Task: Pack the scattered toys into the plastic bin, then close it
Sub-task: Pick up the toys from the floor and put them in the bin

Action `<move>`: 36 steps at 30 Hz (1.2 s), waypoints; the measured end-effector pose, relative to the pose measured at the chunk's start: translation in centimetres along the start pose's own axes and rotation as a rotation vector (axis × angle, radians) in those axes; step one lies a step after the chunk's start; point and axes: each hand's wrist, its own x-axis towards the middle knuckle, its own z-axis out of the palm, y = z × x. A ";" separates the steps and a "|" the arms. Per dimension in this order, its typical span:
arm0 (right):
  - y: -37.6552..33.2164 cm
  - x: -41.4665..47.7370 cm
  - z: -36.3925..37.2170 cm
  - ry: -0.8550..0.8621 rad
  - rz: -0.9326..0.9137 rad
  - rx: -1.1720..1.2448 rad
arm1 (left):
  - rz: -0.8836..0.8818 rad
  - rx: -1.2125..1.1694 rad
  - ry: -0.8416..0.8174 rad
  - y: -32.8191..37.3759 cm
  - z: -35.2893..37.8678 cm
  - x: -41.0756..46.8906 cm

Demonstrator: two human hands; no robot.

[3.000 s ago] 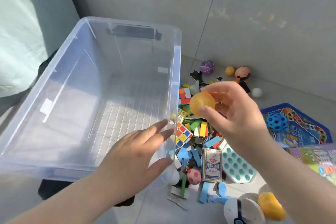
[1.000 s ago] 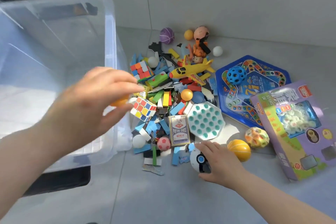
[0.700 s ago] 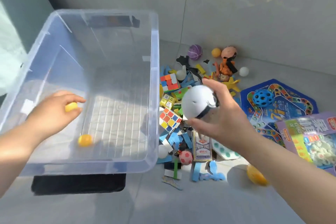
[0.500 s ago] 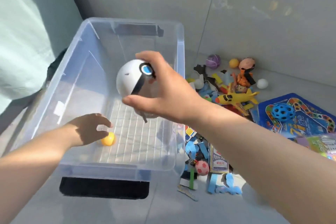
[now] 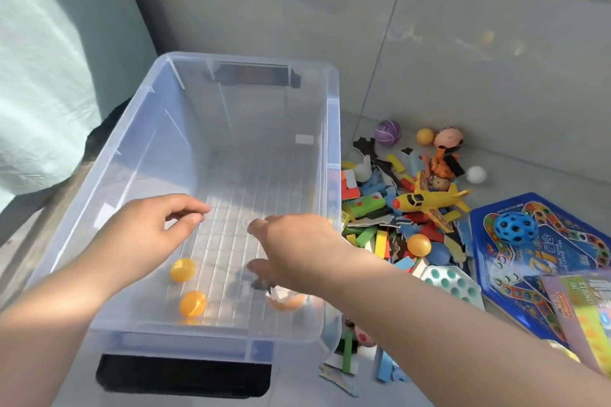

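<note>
The clear plastic bin stands open on the floor in front of me. Two yellow-orange balls lie on its ribbed bottom near the front wall. My right hand hangs over the bin's near right corner with its fingers pointing down. Just under it on the bottom lies a white round toy, partly hidden by the hand. My left hand hovers inside the bin above the balls, fingers loosely curled and holding nothing. The scattered toy pile lies right of the bin.
In the pile are a yellow toy plane, an orange ball, a purple ball and a white ball. A blue game board carries a blue holed ball. A purple box lies at right, a curtain at left.
My right hand picked up the white round toy, carried it over the bin and lowered it to the bottom. My left hand dropped the second yellow ball and rose.
</note>
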 end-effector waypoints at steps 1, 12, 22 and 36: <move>0.5 -1.1 -0.2 0.069 -0.008 0.066 | 0.038 -0.005 0.008 1.0 0.2 0.1; 15.3 -18.4 9.4 0.336 0.619 0.086 | 0.576 0.244 -0.223 17.3 8.1 -0.5; 15.9 -21.3 17.0 0.020 0.847 0.388 | 0.312 0.773 -0.661 18.3 24.8 -1.9; 18.7 -19.8 15.5 0.195 1.323 1.254 | -0.228 0.058 -0.352 13.5 29.7 -1.9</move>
